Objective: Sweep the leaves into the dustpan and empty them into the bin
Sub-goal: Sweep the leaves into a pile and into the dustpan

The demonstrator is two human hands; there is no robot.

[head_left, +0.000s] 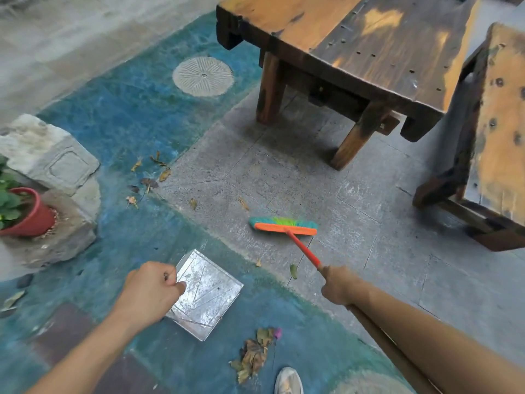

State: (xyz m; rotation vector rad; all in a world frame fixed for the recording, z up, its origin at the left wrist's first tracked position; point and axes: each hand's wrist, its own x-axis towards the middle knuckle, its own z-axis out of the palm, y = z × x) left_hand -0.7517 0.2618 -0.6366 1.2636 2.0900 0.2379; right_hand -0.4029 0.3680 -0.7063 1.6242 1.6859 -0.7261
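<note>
We're mid-sweep. Our left hand (152, 291) grips the dustpan (208, 294) at bottom center; right hand (339, 285) clenches the broom (284, 226). Leaves (147, 180) lie center-left & bottom. Next, we think: brush them panward. No bin seen.

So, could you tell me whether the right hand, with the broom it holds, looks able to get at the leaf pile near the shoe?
Probably yes: the right hand holds the broom out on open paving, and nothing lies between it and the leaf pile.
</note>
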